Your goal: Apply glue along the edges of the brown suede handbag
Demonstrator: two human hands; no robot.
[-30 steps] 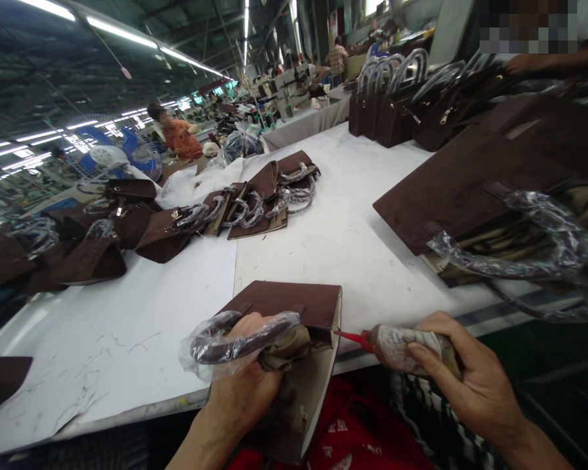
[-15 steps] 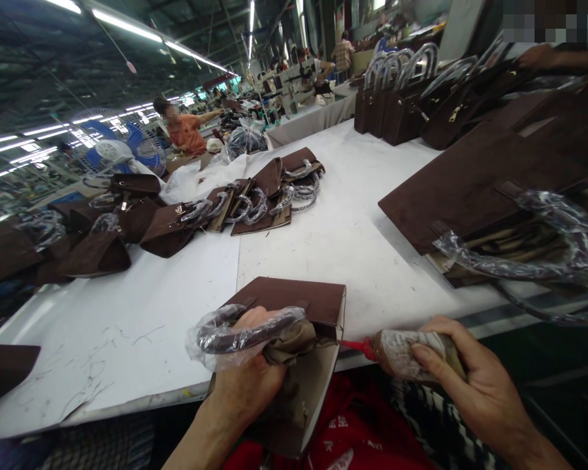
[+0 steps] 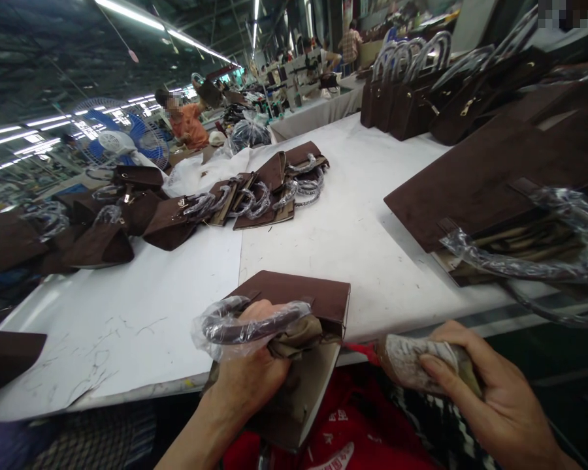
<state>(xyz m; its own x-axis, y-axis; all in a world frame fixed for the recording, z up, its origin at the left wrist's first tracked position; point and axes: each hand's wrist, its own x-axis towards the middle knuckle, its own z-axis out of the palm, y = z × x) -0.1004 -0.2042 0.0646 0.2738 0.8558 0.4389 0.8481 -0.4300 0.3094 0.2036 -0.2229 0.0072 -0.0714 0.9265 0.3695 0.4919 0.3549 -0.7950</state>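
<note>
My left hand [image 3: 252, 375] is closed around the plastic-wrapped handle [image 3: 245, 324] and tan lining of a brown handbag [image 3: 298, 297] that hangs over the front edge of the white table [image 3: 176, 287]. My right hand [image 3: 485, 391] grips a paper-wrapped glue bottle [image 3: 411, 362]. Its red nozzle [image 3: 367, 351] points at the open side of the bag, just below the table edge. The bag's cardboard-like inner panel tilts down toward my lap.
A stack of flat brown bags with wrapped handles [image 3: 494, 189] lies at the right. More bags [image 3: 264, 189] lie across the middle and left. Upright bags [image 3: 406, 98] stand at the far end. A blue fan [image 3: 122, 137] and a seated person in orange [image 3: 191, 124] are beyond.
The view has shifted slightly downward. My right hand with the glue bottle has dropped a little and its nozzle has moved lower along the bag's side. The left hand keeps its grip.
</note>
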